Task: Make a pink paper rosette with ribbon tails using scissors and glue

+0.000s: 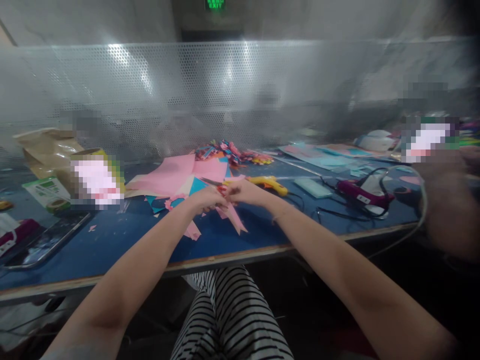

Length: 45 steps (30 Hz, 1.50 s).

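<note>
My left hand point(210, 199) and my right hand point(244, 192) meet over the near middle of the table, fingers bent and closed in a pinch. Whatever sits between their fingertips is too small and blurred to name. Just behind the fingers show the dark blades of scissors point(210, 181); a red part near them is half hidden, and I cannot tell whether a hand touches it. Below the hands lies a pink paper strip point(236, 220) with a notched end. Pink paper sheets point(170, 175) and a blue paper piece point(197, 185) lie beyond my left hand.
A yellow glue gun point(268, 184) lies right of the hands, near a pale green box point(313, 188) and a purple power strip point(363, 197) with cables. Behind is a colourful paper pile point(225, 150). A phone point(48, 239) lies left. Another person's arm point(453, 205) is at right.
</note>
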Available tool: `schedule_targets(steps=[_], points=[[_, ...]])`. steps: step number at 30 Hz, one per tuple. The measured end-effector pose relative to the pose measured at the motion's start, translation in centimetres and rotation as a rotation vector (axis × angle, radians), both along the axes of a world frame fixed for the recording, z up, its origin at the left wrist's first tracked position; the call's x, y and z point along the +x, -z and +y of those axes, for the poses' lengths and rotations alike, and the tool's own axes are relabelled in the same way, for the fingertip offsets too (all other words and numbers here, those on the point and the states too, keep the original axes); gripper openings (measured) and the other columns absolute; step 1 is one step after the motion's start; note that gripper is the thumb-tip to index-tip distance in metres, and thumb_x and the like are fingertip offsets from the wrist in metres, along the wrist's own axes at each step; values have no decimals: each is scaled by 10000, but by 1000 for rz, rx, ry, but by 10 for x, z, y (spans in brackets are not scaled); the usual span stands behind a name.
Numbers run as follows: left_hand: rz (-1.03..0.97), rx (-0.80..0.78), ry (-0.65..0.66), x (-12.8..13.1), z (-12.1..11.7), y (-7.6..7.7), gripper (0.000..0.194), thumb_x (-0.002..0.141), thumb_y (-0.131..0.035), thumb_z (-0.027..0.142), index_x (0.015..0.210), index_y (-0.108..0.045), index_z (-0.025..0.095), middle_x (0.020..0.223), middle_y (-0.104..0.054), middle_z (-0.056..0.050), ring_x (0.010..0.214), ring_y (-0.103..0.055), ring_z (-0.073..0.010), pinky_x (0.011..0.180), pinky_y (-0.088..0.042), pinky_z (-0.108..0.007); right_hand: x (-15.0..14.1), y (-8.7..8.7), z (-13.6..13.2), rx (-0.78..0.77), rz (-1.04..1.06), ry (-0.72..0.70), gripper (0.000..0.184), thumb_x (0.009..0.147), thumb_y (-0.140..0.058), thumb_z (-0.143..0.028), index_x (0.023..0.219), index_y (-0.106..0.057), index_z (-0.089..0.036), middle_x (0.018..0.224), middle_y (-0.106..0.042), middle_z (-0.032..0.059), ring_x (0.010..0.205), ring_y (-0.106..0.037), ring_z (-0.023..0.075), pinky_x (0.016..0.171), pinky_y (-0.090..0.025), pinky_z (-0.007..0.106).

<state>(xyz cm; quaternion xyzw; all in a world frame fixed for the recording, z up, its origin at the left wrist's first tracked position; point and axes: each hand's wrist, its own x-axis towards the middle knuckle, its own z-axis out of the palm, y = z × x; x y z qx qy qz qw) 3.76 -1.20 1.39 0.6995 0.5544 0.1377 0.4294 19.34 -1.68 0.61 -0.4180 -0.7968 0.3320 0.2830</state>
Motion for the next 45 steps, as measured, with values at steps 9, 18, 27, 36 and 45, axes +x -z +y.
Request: schedule_targets(steps=[9,18,27,36,45], points=[[-32,-18,41,-1,1,0,96,535,-577,197,584,-547,120,486,-497,26,330,-248,-6,328,-144,-170,-2,0,-1,19,-20,7,87,664,-552,-185,655,-572,-101,500,-507,-30,490,-479,65,533,-376,203],[-11,7,49,0,4,5,108,541,-568,234,568,-546,133,498,-534,13,337,-245,-14,324,-134,-166,-2,2,2,11,-26,-11,88,674,-545,-193,649,-555,-109,496,-504,-32,487,-476,67,534,-377,205],[11,28,66,0,1,2,128,552,-564,234,624,-588,131,505,-554,8,328,-247,-16,323,-144,-165,-2,1,0,-2,-46,-21,58,666,-536,-163,646,-547,-110,505,-503,-35,496,-476,65,535,-375,203],[55,47,93,-1,-1,1,162,565,-549,245,654,-620,130,508,-565,8,342,-247,-27,322,-153,-172,-2,0,-3,1,-62,-3,97,661,-549,-208,641,-549,-113,503,-506,-31,489,-475,68,526,-384,208],[94,102,88,-4,3,1,136,549,-545,238,603,-617,136,513,-538,6,368,-284,-47,339,-179,-198,1,6,4,32,-71,-21,158,646,-581,-272,669,-556,-117,536,-532,-21,510,-499,82,541,-405,223]])
